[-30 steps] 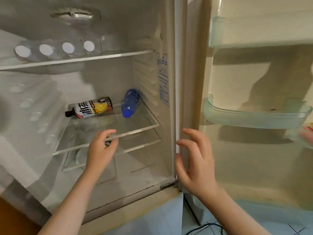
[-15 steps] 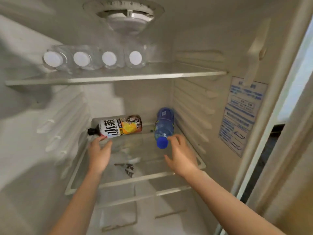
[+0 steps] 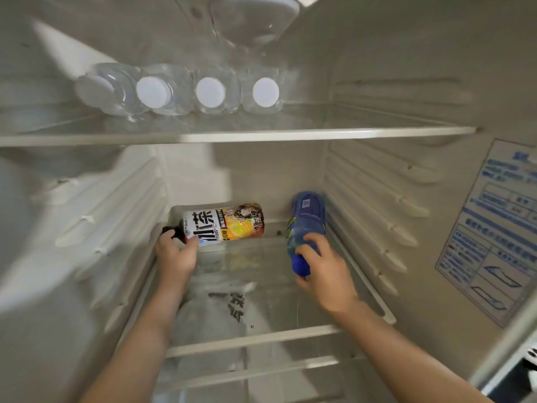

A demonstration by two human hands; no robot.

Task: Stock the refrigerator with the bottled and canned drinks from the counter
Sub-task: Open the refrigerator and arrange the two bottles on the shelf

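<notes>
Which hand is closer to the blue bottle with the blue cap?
Right. The right hand grips the blue bottle at its cap end; the left hand is off to the side, holding the tea bottle near its black cap.

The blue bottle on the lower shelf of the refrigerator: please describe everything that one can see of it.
The blue bottle looks like see-through blue plastic with a solid blue cap and a label showing a little yellow-green. It lies on its side at the right of the lower glass shelf, close to the ribbed side wall, cap toward the camera, base toward the back. The right hand grips its neck end just behind the cap. It lies apart from the tea bottle.
</notes>
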